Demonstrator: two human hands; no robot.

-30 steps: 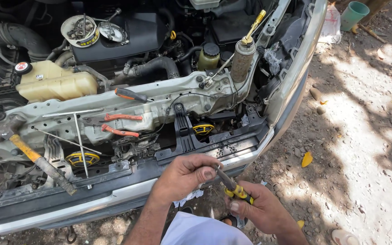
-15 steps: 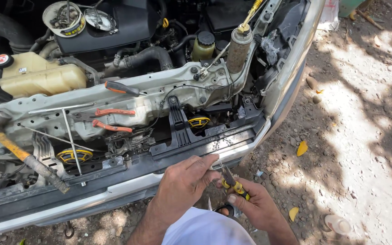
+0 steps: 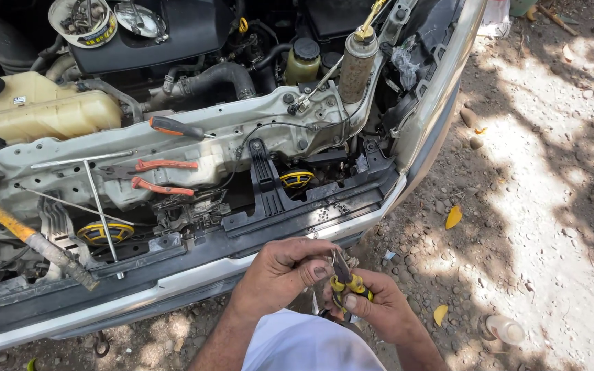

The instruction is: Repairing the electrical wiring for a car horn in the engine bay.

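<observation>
Your right hand (image 3: 372, 310) is gripping the yellow-handled pliers (image 3: 345, 283), closed around the handles, just in front of the bumper (image 3: 173, 285). Your left hand (image 3: 280, 271) is pinching something small at the pliers' tip — I cannot tell what it is. The risk here is slipping: if the pliers are closing off-centre, the small piece could be dropping into the gravel (image 3: 531, 206), where it is hard to find — or the tip could be nipping your left fingers (image 3: 314, 271).
</observation>
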